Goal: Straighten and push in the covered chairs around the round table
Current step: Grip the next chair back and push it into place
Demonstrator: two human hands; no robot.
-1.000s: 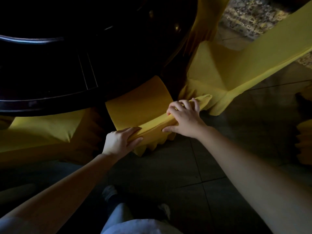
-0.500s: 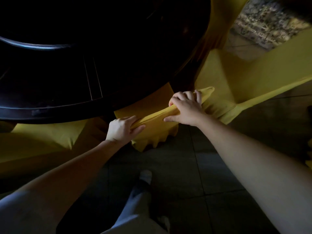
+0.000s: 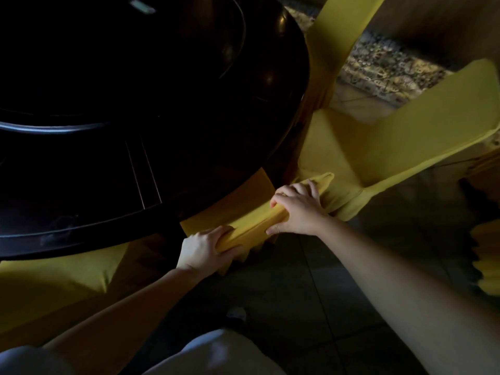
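Note:
A chair in a yellow cover [image 3: 230, 209] stands in front of me, its seat mostly tucked under the dark round table [image 3: 151, 109]. My left hand [image 3: 204, 250] grips the left end of the chair's top rail. My right hand [image 3: 296, 211] grips the same rail further right, fingers curled over the fabric. Both hands rest on the yellow cloth, whose pleated skirt hangs down below the rail.
Another yellow-covered chair [image 3: 400, 136] stands to the right, angled away from the table. A third covered chair [image 3: 59, 280] sits at the left, and a yellow pleated skirt [image 3: 487, 255] shows at the right edge. The floor is dark tile; a patterned rug [image 3: 387, 69] lies beyond.
The chair has slid further under the table with both hands still on its rail. My view has shifted forward and my feet have stepped closer.

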